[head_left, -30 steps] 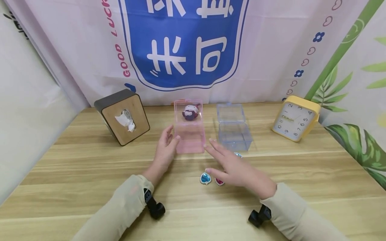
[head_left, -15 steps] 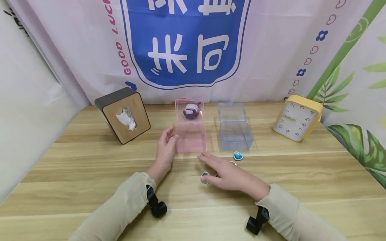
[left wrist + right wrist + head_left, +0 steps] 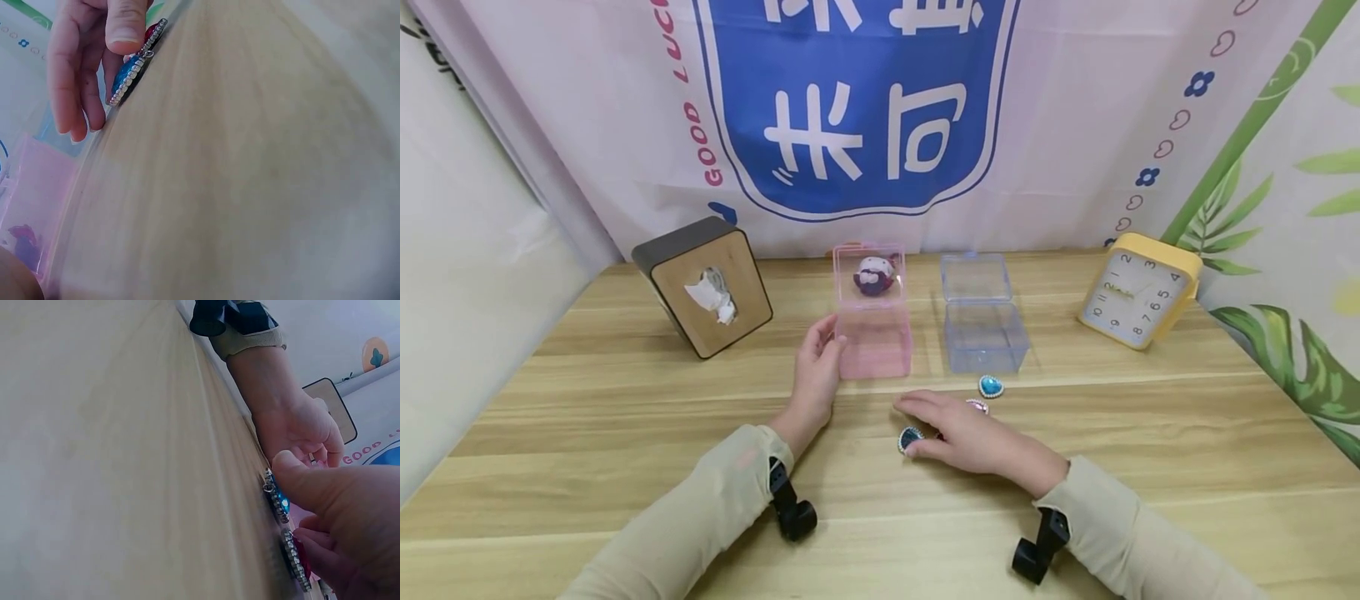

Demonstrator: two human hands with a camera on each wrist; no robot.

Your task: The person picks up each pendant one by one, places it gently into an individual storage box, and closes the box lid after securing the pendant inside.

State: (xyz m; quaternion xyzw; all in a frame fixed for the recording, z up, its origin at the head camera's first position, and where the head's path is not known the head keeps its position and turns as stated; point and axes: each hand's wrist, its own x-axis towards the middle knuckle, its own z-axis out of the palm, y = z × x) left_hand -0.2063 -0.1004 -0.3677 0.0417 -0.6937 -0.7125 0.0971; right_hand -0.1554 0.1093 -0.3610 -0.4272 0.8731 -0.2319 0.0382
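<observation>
My left hand (image 3: 815, 375) touches the left side of a pink clear box (image 3: 874, 358), whose lid stands raised. Over the table in front of that box, my right hand (image 3: 981, 433) hovers low with fingers loosely extended. Its thumb is close to a blue heart-shaped gem (image 3: 909, 440) with a beaded rim; contact is uncertain. A red gem (image 3: 303, 556) lies beneath the right hand, mostly hidden in the head view. Beyond the knuckles are a pink gem (image 3: 977, 405), partly covered, and another blue gem (image 3: 991, 386). A bluish clear box (image 3: 988, 360) stands with its lid raised.
A small figurine (image 3: 874, 277) shows through the pink lid. The tissue box (image 3: 711, 292) stands back left, and a yellow clock (image 3: 1138, 292) back right. A printed cloth (image 3: 1060, 125) hangs behind the wooden table (image 3: 625, 467).
My right hand has drawn back from the pink box's right front corner and lowered over the gems, uncovering the far blue gem and part of the pink one. My left hand stays at the box.
</observation>
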